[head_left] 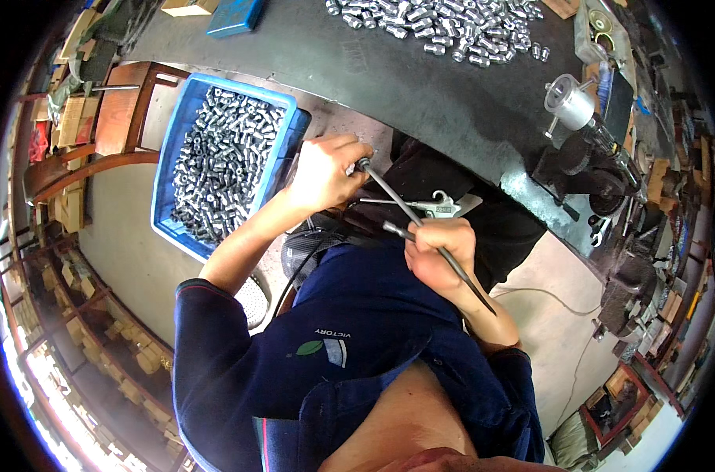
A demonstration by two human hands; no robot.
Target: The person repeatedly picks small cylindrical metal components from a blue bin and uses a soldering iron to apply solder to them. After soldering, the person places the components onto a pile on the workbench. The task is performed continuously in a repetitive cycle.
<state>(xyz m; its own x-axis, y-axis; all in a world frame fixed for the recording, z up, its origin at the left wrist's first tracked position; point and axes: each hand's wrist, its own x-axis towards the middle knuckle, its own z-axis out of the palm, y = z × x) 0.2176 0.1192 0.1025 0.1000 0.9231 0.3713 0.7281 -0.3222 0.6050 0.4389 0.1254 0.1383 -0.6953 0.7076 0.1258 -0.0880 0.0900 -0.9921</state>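
Note:
My left hand (pixel 326 173) is closed around a small metal fitting (pixel 363 164), mostly hidden by the fingers. In my right hand (pixel 444 252) is a long dark metal rod (pixel 393 193) with a tapered rear end; its front end meets the fitting at my left fingertips. A short metal piece (pixel 397 230) also sticks out from the right fist; its kind cannot be made out. Behind the rod, over my lap, lies a silver air blow gun (pixel 444 206) with a thin nozzle. To the left of my left hand stands a blue plastic crate (pixel 162 181) full of metal fittings (pixel 224 157).
A dark workbench (pixel 326 67) runs across the front, bearing a heap of shiny fittings (pixel 452 27) and a blue box (pixel 235 16). At right are a cylindrical metal tool (pixel 570 102) and wrenches (pixel 600 230). A wooden chair (pixel 121 110) stands left; a hose (pixel 546 291) trails on the floor.

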